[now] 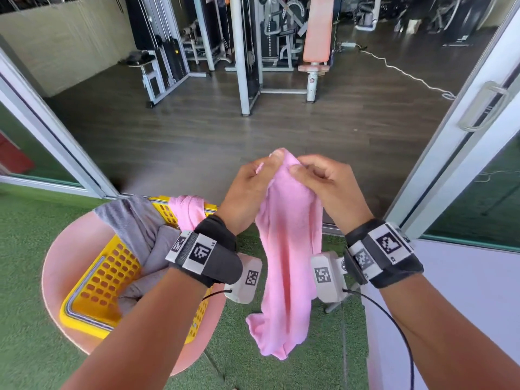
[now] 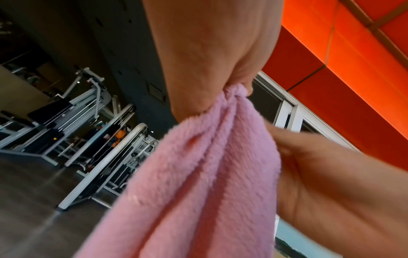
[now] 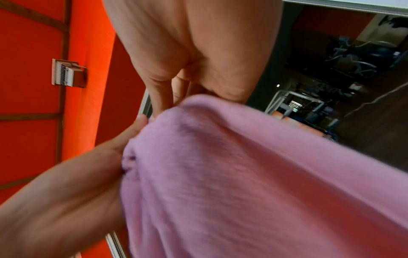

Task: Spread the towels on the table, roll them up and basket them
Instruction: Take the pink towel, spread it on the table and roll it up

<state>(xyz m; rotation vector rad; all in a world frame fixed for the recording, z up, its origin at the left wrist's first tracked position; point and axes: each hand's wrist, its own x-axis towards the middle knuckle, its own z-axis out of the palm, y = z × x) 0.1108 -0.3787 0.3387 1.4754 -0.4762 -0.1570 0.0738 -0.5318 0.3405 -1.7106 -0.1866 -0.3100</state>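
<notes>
- Left hand (image 1: 247, 190) and right hand (image 1: 327, 184) are raised side by side, both pinching the top edge of the pink towel (image 1: 287, 266).
- The towel hangs between the wrists, beside the yellow basket (image 1: 109, 277) of towels.

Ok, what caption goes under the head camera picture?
Both hands pinch a pink towel beside the yellow basket.
</notes>
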